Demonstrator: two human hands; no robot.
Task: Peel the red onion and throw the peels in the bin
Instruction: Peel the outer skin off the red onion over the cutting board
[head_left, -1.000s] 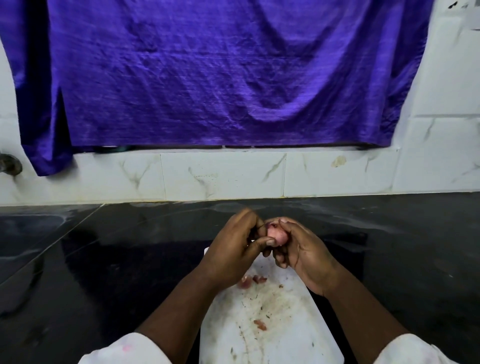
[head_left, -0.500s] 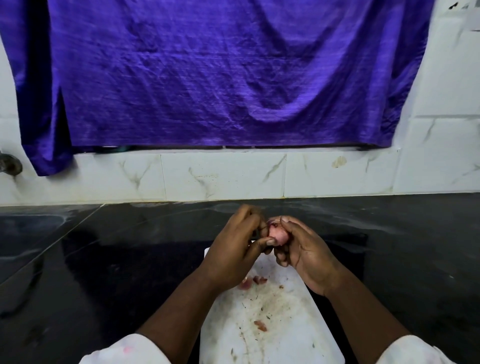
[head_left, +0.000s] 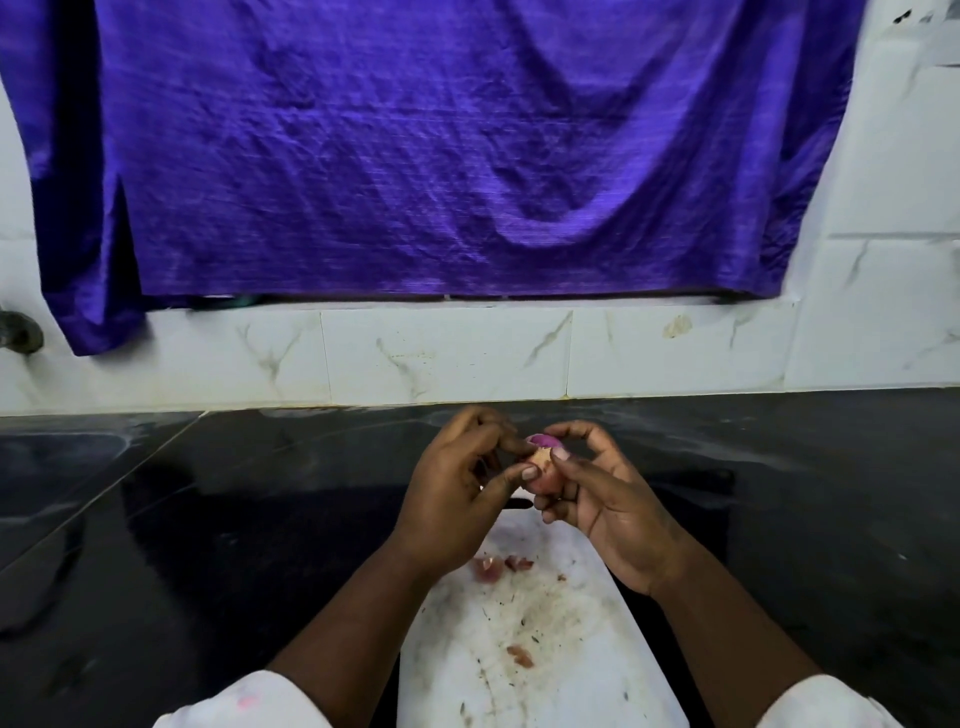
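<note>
A small red onion (head_left: 545, 467) is held up between both hands above the far end of a white cutting board (head_left: 571, 675). My right hand (head_left: 597, 499) grips it with curled fingers and the thumb on its top. My left hand (head_left: 457, 493) pinches the onion's left side with thumb and fingertips. Purple skin shows at the onion's top and a pale, pinkish surface below. Small pink peel bits (head_left: 501, 565) lie on the board under my hands, and another scrap (head_left: 520, 656) lies nearer me. No bin is in view.
The board lies on a black glossy countertop (head_left: 208, 545) that runs to a white marble-tiled wall (head_left: 441, 353). A purple cloth (head_left: 441, 145) hangs over the wall above. A dark round fitting (head_left: 18, 332) sticks out at the far left.
My hands have parted a little and the right hand has turned the onion, so its purple top and pale side show more. The left thumb has moved onto the onion's lower left side.
</note>
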